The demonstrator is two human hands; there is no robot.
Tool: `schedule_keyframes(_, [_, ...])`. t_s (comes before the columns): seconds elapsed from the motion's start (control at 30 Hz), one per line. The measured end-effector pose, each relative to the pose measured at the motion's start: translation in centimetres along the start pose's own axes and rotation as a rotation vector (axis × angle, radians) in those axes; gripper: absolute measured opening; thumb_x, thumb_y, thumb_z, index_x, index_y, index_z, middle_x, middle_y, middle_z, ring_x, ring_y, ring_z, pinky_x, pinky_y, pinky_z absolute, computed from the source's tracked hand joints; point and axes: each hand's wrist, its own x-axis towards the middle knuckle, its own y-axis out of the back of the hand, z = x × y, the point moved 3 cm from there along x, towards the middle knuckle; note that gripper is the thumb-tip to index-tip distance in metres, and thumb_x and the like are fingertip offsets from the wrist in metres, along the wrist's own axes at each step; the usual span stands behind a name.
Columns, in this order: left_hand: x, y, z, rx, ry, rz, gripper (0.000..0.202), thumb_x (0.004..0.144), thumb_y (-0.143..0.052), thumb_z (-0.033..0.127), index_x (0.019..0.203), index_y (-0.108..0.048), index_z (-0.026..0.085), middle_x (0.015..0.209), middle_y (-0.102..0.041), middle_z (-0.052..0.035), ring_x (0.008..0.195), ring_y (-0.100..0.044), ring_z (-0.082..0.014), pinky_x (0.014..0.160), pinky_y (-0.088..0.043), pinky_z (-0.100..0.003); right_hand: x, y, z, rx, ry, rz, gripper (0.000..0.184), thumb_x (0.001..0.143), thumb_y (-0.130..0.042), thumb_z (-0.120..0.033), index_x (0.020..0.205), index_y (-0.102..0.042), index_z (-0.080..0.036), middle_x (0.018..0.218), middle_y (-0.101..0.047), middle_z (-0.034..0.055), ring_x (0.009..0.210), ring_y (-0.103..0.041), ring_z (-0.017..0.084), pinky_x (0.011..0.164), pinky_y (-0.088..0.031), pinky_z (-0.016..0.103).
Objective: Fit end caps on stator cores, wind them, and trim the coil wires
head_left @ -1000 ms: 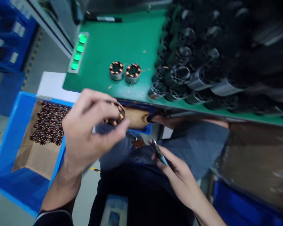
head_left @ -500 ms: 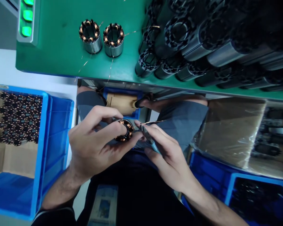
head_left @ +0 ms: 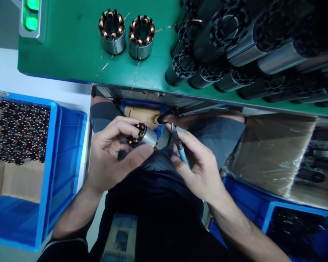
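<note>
My left hand (head_left: 116, 153) grips a motor stator (head_left: 148, 137), a steel cylinder with copper windings at one end. It lies tilted on its side above my lap, its wound end towards the fingers. A short way to the right, my right hand (head_left: 195, 156) is closed around small pliers (head_left: 177, 141) with blue handles, jaws pointing up and away. The pliers are apart from the stator. On the green bench stand two upright wound stators, a left one (head_left: 114, 40) and a right one (head_left: 141, 43), with loose copper wires trailing from them.
Dark stator cores (head_left: 182, 67) are stacked along the right of the green bench (head_left: 71, 47). A blue crate (head_left: 47, 163) at left holds rows of wound stators (head_left: 22, 131). At right are a plastic-wrapped carton (head_left: 273, 149) and another blue crate (head_left: 273, 207) with dark parts.
The stator has turned from facing up to lying sideways in my left hand. The pliers have come away from its wire, and their jaws now point upward. The view has shifted slightly.
</note>
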Motion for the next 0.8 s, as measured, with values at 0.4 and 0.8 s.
schedule_keyframes(0.4, [0.5, -3.4, -1.5, -0.497, 0.373, 0.006, 0.037, 0.097, -0.105, 0.055, 0.099, -0.089, 0.022, 0.098, -0.085, -0.0031, 0.081, -0.08, -0.0131, 0.064, -0.067, -0.017, 0.0, 0.4, -1.2, -0.317, 0.299, 0.138, 0.091, 0.102, -0.089, -0.016, 0.183, -0.062, -0.048, 0.108, -0.063, 0.0043, 0.094, -0.07, 0.022, 0.083, -0.069, 0.037])
schedule_keyframes(0.8, [0.8, -4.1, -2.1, -0.481, 0.339, 0.043, 0.034, 0.094, -0.108, 0.049, 0.095, -0.089, 0.021, 0.095, -0.082, -0.002, 0.079, -0.078, -0.0115, 0.063, -0.066, -0.015, -0.2, 0.3, -0.1, -0.089, 0.208, 0.06, 0.093, 0.109, -0.082, -0.007, 0.185, -0.055, -0.056, 0.1, -0.058, -0.002, 0.083, -0.065, 0.013, 0.076, -0.061, 0.024])
